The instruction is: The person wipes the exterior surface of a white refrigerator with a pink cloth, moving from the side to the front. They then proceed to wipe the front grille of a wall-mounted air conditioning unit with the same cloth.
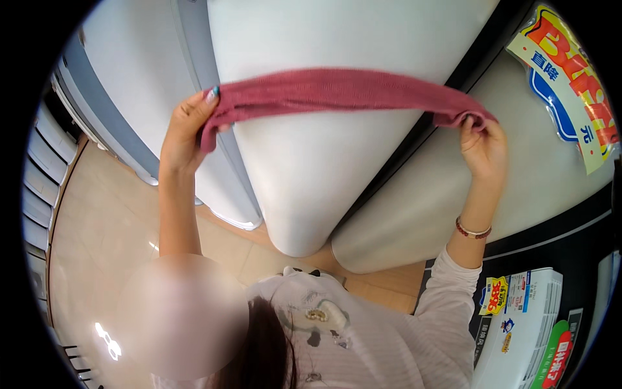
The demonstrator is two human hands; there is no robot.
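A dusty-red knitted cloth (pixel 330 89) is held up lengthwise between my two hands, arching slightly in the middle. My left hand (pixel 186 126) is closed around its left end, the thumb on top and a short flap dangling under the fingers. At the other end, my right hand (pixel 484 148) pinches a bunched, curled corner. The cloth hangs in front of a tall white rounded cabinet (pixel 311 168); whether it touches the surface I cannot tell.
More tall pale cabinets stand left (pixel 139 71) and right (pixel 402 201), with a dark gap beside the middle one. A bright promotional sign (pixel 567 78) is fixed at upper right. Lower right is a white air conditioner unit (pixel 525 330) with stickers. Glossy beige tile floor (pixel 97 227) lies left.
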